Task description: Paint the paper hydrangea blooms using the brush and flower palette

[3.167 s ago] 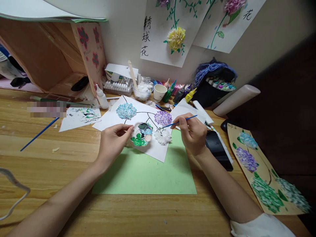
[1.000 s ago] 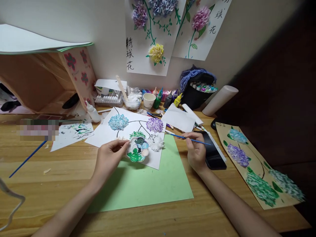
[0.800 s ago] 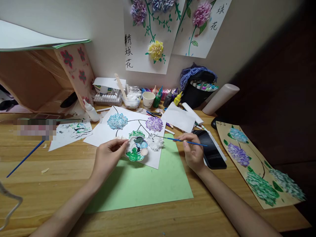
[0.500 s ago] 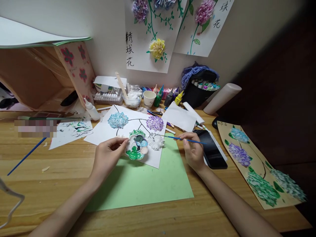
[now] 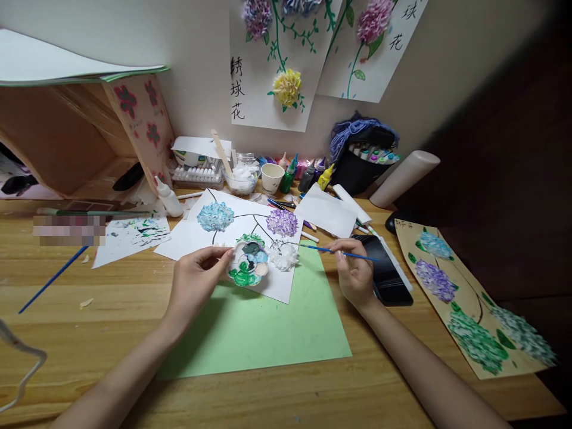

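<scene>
Head view, items in order.

Left hand (image 5: 201, 274): thumb and fingers are pinching the near-side rim of a round paint palette (image 5: 243, 276), which is carrying green, black, pale blue and peach paint. The palette is tilting its wells toward the camera between the two hands.

Right hand (image 5: 355, 274): thumb and fingers are pinching a slim blue paintbrush (image 5: 315, 248); its tip is pointing toward the left hand's side. The tip is ending at the upper edge of the white flower (image 5: 285, 257); whether it is touching the petals is hard to tell.

White paper (image 5: 274, 291): lying just beyond the hands, partly hidden by the palette. It is bearing black drawn stems, a blue flower (image 5: 215, 215) beyond the left hand, a purple flower (image 5: 282, 222) beyond the white one, and a green flower (image 5: 252, 237) showing behind the palette.

Green sheet (image 5: 286, 333): lying under the white paper, stretching between the forearms.

Black phone (image 5: 393, 277): resting just outside the right hand. Tan sheet (image 5: 460, 268): lying farther out on that side, showing four textured flowers.

Paint-smeared paper (image 5: 129, 238): lying outward of and beyond the left hand. White bottle (image 5: 168, 198): standing behind it, tilted in view. Paper cup (image 5: 272, 179): standing well beyond both hands.
</scene>
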`<state>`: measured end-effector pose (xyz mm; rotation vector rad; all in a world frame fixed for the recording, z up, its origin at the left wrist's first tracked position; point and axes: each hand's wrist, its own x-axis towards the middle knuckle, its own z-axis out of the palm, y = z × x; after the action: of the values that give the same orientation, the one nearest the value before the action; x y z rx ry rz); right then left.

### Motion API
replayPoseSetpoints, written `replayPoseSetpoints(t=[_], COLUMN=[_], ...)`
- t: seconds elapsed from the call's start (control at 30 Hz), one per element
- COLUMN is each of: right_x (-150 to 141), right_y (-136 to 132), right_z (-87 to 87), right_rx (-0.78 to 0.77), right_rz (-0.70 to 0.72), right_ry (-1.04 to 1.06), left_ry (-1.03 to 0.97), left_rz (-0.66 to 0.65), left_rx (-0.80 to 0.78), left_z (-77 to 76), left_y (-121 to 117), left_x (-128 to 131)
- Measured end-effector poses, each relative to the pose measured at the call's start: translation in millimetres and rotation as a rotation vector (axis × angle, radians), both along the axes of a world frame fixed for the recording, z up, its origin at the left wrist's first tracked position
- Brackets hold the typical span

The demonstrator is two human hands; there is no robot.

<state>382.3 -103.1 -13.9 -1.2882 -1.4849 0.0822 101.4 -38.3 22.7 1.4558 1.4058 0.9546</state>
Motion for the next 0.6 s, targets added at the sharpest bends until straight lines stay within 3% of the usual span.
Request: replayPoseSetpoints(t=[0.6], right_x=[1.8], right_y=[-0.2], right_z=[-1.5], right_rx=[-0.032], right_rz=[0.033], right_ry=[0.064], left_ry=[-0.007], left_rz=[0.001], left_rx=[0.001], left_z=[-0.1], left_y=[-0.2], left_x=[-1.0])
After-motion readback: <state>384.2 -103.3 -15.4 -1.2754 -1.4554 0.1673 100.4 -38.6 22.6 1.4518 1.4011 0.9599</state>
